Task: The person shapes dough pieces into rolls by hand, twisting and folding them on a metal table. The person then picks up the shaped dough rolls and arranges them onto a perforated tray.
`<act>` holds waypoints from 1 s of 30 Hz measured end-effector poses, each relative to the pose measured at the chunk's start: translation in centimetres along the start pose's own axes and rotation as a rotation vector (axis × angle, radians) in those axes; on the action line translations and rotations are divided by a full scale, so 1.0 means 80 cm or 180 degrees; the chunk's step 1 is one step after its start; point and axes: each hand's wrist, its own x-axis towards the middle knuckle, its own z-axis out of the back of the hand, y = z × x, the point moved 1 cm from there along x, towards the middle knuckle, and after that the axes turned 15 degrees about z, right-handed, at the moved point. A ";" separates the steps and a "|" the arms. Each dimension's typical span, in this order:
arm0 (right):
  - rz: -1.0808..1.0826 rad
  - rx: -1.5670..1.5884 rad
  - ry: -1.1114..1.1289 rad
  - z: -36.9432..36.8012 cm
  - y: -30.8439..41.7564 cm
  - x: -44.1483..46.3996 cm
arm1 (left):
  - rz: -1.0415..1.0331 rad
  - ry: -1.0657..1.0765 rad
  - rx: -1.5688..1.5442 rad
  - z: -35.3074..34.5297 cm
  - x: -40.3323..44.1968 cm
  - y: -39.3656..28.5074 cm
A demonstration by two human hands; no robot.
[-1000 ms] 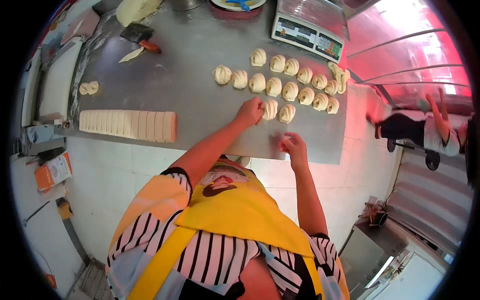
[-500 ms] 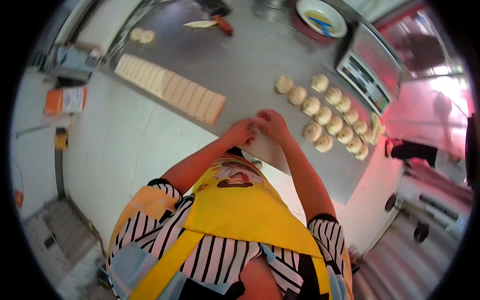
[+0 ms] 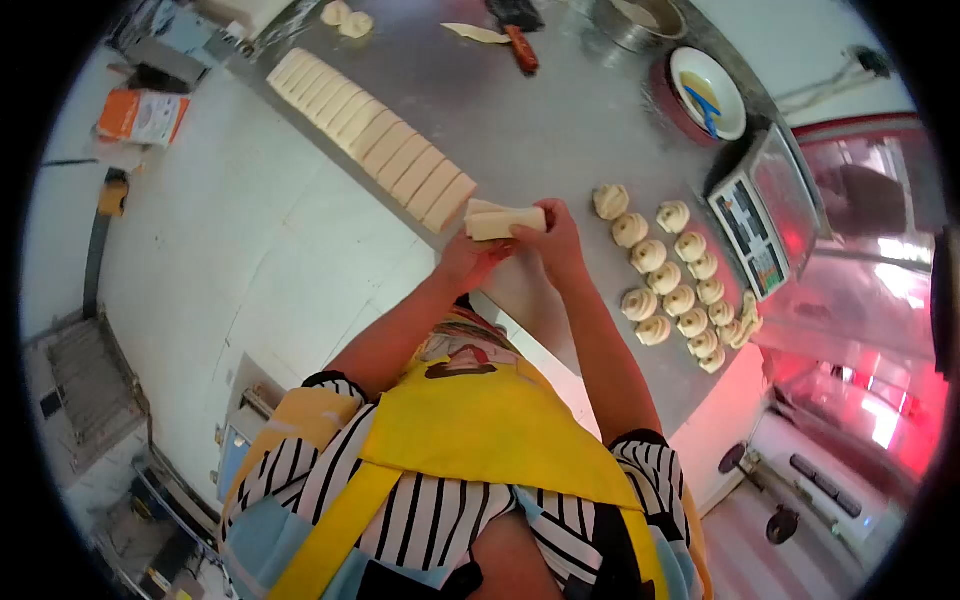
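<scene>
A pale, layered piece of dough (image 3: 500, 222) is held between my hands just above the table's near edge. My left hand (image 3: 475, 260) supports it from below, its fingers partly hidden beneath. Gripping the right end, my right hand (image 3: 557, 238) has its thumb in front and fingers behind. Close by on the left lies a long row of sliced dough (image 3: 370, 135). Several twisted dough buns (image 3: 678, 300) sit in rows to the right of my right hand.
A knife with a red-brown handle (image 3: 521, 50) lies at the back of the steel table (image 3: 570, 130). Behind the buns are a digital scale (image 3: 750, 235) and a white bowl (image 3: 732, 100) with a blue-handled tool. Two dough rounds (image 3: 347, 20) rest at the far left.
A layered dough piece now shows between my hands, where none was visible before. My hands have turned and closed around it. The whole view has shifted as my head moved.
</scene>
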 end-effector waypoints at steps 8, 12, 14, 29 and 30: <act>-0.0939 0.2579 -0.1015 0.077 0.010 -0.094 | 0.0625 0.0585 0.1570 -0.063 0.018 0.003; -0.0768 0.1613 -0.1126 0.086 -0.012 -0.120 | 0.1091 0.0120 0.1814 -0.090 0.028 0.018; -0.0582 0.0252 -0.0757 0.090 -0.014 -0.131 | 0.1225 -0.0268 0.1999 -0.097 0.030 0.028; -0.1236 -0.0221 -0.0208 0.120 0.011 -0.149 | -0.0079 -0.0425 0.5090 -0.126 0.032 0.035; -0.1300 0.0487 -0.0501 0.115 0.015 -0.151 | -0.0937 -0.0203 0.5406 -0.116 0.036 0.042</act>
